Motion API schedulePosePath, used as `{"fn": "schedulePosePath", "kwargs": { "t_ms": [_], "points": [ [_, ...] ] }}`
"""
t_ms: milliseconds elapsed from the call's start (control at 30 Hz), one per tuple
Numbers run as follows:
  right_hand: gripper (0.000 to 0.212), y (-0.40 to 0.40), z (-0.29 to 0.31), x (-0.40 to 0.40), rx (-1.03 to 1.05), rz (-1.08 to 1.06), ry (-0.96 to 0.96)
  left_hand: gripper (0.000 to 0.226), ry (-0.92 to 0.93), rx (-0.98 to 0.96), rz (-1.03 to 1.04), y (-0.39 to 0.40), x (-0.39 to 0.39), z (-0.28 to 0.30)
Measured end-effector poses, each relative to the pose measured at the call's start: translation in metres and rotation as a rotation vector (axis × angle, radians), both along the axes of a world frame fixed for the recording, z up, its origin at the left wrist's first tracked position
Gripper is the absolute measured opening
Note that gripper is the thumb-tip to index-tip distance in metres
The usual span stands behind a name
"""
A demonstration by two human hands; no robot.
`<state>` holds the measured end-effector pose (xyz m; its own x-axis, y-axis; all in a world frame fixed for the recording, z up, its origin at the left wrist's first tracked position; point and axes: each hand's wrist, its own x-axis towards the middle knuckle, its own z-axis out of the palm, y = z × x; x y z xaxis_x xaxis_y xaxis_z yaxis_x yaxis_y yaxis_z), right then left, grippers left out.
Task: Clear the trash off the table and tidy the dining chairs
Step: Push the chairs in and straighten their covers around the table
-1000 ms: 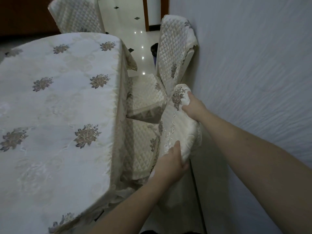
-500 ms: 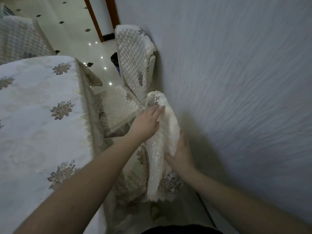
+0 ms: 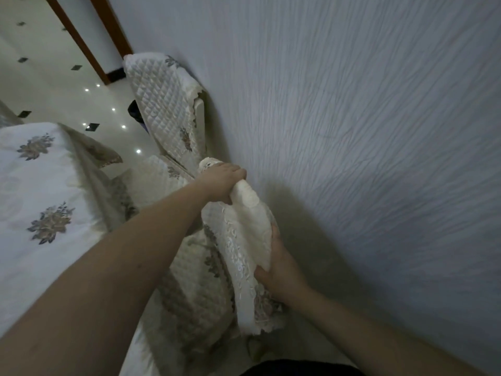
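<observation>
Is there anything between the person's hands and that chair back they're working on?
Nothing visible. The left hand grips the top of the near chair back, the right hand holds its wall-side edge lower down. The wall runs close behind the chair, and the clothed table lies on the other side.

**Chairs along wall, table at 9**

Near chair back sits centre, between table at 9 o'clock & wall at 3. Left hand on its top end, right hand on wall side, lower. Second chair behind, at 11, against wall.
</observation>
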<state>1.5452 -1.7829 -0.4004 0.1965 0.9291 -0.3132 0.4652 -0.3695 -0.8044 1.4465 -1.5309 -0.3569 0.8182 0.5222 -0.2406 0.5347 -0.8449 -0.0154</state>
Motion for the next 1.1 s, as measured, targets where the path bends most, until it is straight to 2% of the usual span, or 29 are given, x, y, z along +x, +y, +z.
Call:
{"fn": "schedulePosePath", "kwargs": {
  "t_ms": [367,733,1100],
  "points": [
    [0.105,0.063,0.008,0.02,-0.004,0.211,-0.013,0.057,-0.052,0.002,0.265,0.026,-0.026,-0.003],
    [0.105,0.062,0.013,-0.001,0.005,0.281,-0.02,0.071,-0.07,-0.012,0.346,0.017,-0.067,-0.009],
    [0.102,0.074,0.001,-0.025,0.044,0.318,-0.016,0.07,-0.077,-0.048,0.399,0.026,-0.098,-0.011]
  ]
}}
